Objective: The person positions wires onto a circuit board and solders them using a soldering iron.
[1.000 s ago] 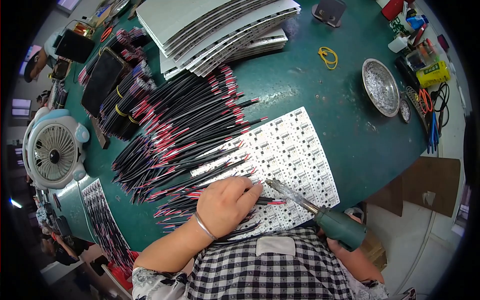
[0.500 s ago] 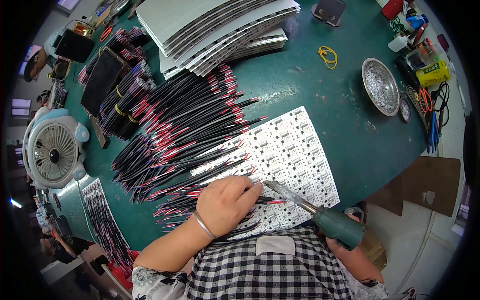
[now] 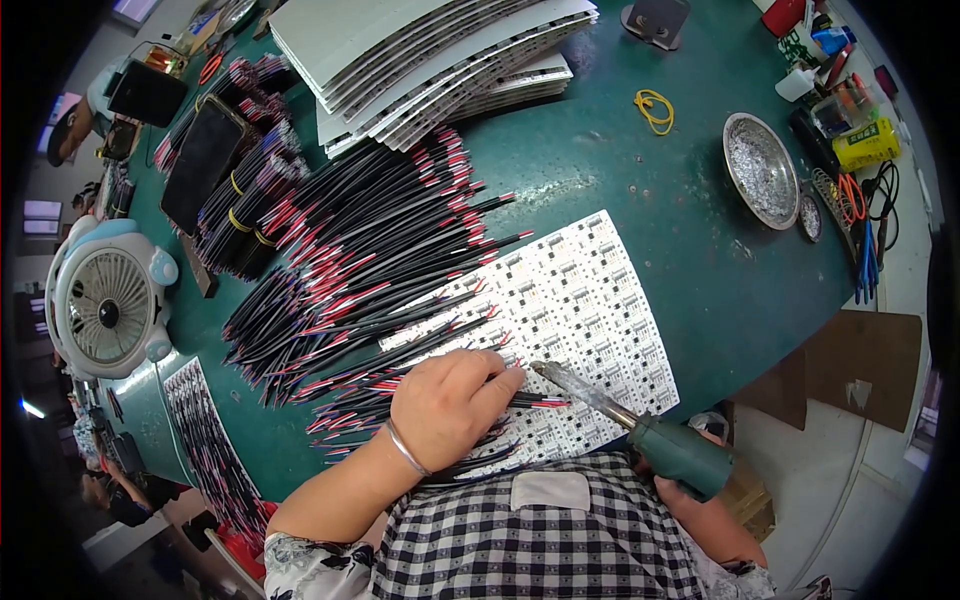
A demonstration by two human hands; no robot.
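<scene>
A white sheet of circuit boards [image 3: 590,300], dotted with small dark parts, lies on the green table before me. My left hand [image 3: 450,405], a bangle at its wrist, rests over the sheet's near left part. Its thumb and fingers are pinched together on a black-sheathed wire, mostly hidden, whose end meets the board. My right hand [image 3: 672,492], partly covered by the handle, grips a green soldering iron [image 3: 680,455]. The iron's metal tip points left, just above the board and close to my left fingertips. Several black wires [image 3: 440,340] with red ends reach onto the sheet.
Many black wires [image 3: 360,240] are piled left of the sheet. Stacked white panels [image 3: 400,60] stand behind them. At the right are a metal bowl [image 3: 750,165] of silvery bits and a yellow bottle [image 3: 866,146]. A white fan [image 3: 108,300] stands far left.
The iron's tip has shifted slightly right, away from my left fingertips, and its handle has moved a little right too. My left hand stays almost in place.
</scene>
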